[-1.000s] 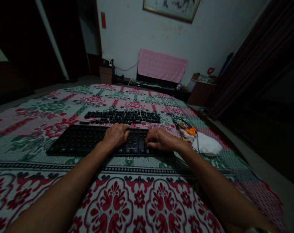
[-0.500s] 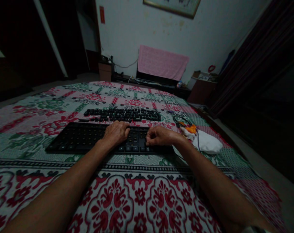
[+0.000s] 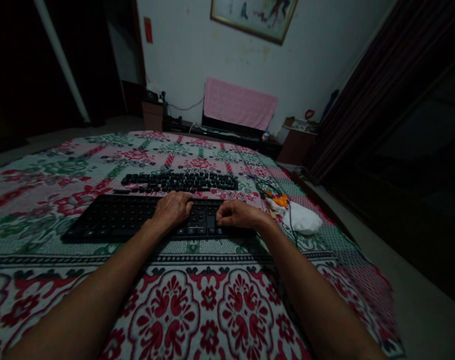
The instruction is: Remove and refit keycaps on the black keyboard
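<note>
A black keyboard (image 3: 118,217) lies across the patterned cloth, with most of its keycaps off and rows of small bare key posts showing. Keys remain along its near edge. My left hand (image 3: 172,210) rests on the middle of the keyboard, fingers bent over toward its far edge, holding it. Over the right part of the keyboard, my right hand (image 3: 237,214) has its thumb and fingers pinched together at the number-pad area. Whatever is between those fingertips is hidden. Just beyond the keyboard, loose black keycaps (image 3: 182,180) lie in rows.
To the right lie a white bundle (image 3: 304,218), an orange item (image 3: 282,200) and a dark coiled cable (image 3: 267,186). The red, green and white cloth (image 3: 208,295) covers the surface. Farther off, a pink towel (image 3: 238,105) drapes over a dark screen by the wall.
The view has shifted, so the scene sits a little farther left and slightly lower. Both hands keep nearly the same places on the keyboard.
</note>
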`<state>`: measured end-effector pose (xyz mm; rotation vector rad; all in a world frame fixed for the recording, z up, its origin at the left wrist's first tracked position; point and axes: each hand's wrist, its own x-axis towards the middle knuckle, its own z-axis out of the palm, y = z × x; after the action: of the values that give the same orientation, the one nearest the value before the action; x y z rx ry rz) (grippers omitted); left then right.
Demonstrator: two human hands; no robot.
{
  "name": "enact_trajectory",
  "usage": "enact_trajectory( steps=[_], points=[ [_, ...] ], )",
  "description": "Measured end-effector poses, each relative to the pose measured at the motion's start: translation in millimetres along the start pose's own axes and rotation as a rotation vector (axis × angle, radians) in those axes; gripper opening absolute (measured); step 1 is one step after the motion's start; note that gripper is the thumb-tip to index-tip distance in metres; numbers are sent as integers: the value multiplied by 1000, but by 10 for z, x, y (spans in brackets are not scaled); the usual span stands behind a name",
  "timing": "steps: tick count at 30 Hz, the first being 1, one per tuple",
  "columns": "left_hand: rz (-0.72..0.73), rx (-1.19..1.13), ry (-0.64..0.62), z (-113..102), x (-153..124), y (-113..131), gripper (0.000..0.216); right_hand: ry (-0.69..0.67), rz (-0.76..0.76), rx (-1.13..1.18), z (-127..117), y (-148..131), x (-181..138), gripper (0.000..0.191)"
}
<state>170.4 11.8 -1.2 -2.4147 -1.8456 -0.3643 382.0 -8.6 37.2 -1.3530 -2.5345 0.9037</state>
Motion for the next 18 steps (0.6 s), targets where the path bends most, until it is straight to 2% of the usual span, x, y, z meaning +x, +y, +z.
enact_trajectory(
  steps=[4, 11, 18],
  points=[
    [2, -2, -3, -23, -2, 8, 36, 86, -67, -109, 32, -11, -83, 25],
    [5, -18, -7, -14, 2, 1, 35, 132, -164, -318, 82, -99, -126, 25],
    [1, -10, -9, -9, -2, -1, 37, 134, -47, -150, 68, -24, -88, 21]
  ],
)
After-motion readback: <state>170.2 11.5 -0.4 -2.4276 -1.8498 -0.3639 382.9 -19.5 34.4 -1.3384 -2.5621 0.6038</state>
